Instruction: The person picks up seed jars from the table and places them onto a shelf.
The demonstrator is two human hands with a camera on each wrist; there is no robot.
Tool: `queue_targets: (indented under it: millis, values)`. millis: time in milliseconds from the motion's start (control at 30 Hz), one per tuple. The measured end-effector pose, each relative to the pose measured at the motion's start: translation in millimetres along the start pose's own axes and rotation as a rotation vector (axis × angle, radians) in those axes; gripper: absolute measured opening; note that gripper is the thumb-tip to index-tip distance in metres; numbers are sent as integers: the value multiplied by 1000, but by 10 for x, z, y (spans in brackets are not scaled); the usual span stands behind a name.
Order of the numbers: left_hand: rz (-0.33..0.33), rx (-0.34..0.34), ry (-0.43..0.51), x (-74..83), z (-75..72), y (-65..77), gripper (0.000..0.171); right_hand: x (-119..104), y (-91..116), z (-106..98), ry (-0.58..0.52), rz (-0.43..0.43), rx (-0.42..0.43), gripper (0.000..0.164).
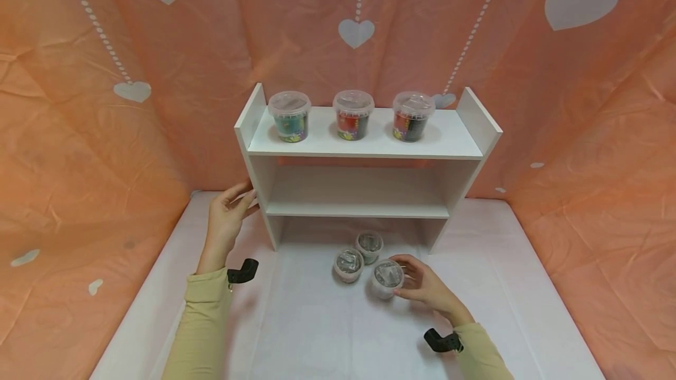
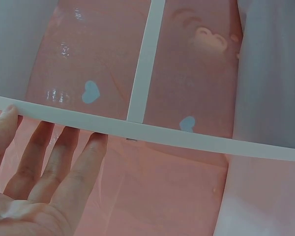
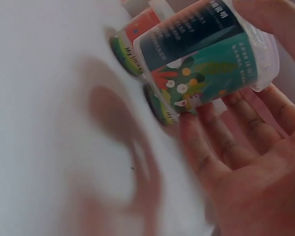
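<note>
My right hand [image 1: 425,283] grips a small clear plastic tub [image 1: 387,277] with its thumb and fingers. In the right wrist view this tub [image 3: 196,54] has a teal and dark printed label and is tilted; its shadow falls on the white surface. Two similar tubs stand just beyond it, a left one [image 1: 348,264] and a farther one [image 1: 369,245]. On the left, my left hand [image 1: 227,221] rests its fingertips against the side panel of a white shelf unit [image 1: 359,192]. The left wrist view shows its fingers [image 2: 64,162] extended to the panel's edge [image 2: 177,139], holding nothing.
Three lidded tubs stand on the top shelf: a green one [image 1: 290,117], a red and black one [image 1: 353,116] and another red and black one [image 1: 412,117]. A white cloth [image 1: 317,333] covers the table. Orange sheeting [image 1: 296,28] with white hearts hangs behind and at both sides.
</note>
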State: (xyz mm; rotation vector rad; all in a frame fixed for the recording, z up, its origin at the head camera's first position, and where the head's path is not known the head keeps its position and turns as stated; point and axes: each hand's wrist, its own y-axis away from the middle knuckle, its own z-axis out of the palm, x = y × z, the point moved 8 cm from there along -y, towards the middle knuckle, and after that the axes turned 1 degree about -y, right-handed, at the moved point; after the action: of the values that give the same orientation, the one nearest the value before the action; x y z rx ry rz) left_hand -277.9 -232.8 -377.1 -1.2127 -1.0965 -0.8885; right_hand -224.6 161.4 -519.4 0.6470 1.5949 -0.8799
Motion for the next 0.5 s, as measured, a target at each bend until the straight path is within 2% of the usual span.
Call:
queue_targets:
  millis: [333,500]
  values:
    - [5,-5,11,-1,-3,-3,41,-156,-10,-67,-39,-28,3,64]
    - [4,-6,3,-1,-3,-5,41,-209,-20,-104,-17,-20,8,63]
